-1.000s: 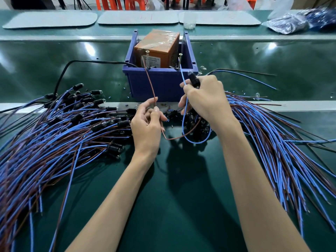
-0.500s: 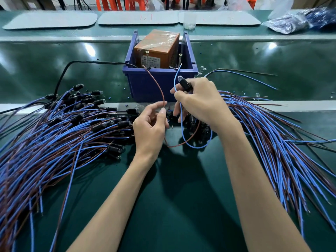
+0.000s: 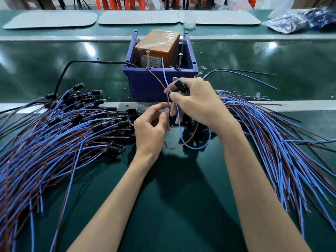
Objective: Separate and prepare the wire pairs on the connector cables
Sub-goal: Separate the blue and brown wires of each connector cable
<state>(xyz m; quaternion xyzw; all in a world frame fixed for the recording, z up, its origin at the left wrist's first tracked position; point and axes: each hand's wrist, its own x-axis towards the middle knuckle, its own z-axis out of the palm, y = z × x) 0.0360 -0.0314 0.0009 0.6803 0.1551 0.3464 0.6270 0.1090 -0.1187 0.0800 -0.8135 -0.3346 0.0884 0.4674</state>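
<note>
My right hand (image 3: pixel 195 100) grips a black connector (image 3: pixel 180 85) with a clear tip and pinches its blue wire (image 3: pixel 164 73), whose free end rises in front of the bin. My left hand (image 3: pixel 151 126) pinches the same cable's brown wire (image 3: pixel 159 81) between thumb and fingers. Both wires loop down below the hands onto the green mat. A large pile of blue and brown connector cables (image 3: pixel 63 135) lies at the left, and a second fanned pile (image 3: pixel 272 135) lies at the right.
A blue bin (image 3: pixel 160 82) stands just behind the hands, holding an orange box (image 3: pixel 156 46) and two upright screws. A black cord (image 3: pixel 62 77) runs from the bin leftwards. Grey pads and a plastic bag (image 3: pixel 298 20) lie at the far edge.
My right hand has moved left and slightly down with the connector. The blue wire's free end now stands upright before the bin, and the brown wire has swung right, close to it.
</note>
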